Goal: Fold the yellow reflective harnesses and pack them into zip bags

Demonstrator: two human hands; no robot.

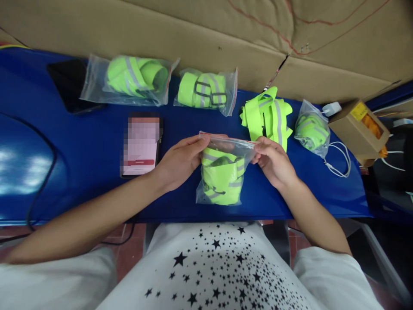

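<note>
Blue table [106, 142] below; both hands' fingers [204, 142] pinch the bag's [222, 172] top corners.

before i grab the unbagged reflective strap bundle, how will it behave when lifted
The unbagged reflective strap bundle looks floppy, its flat bands folded in loose loops. Thin bands suggest light weight for its bulk. With no bag around it, a loop may slip free.

Blue table [90, 137]: three bagged strap bundles [203, 90], loose straps [277, 122], phone [142, 144].

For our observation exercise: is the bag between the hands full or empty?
Full: bright green straps take up most of the clear bag.
</note>
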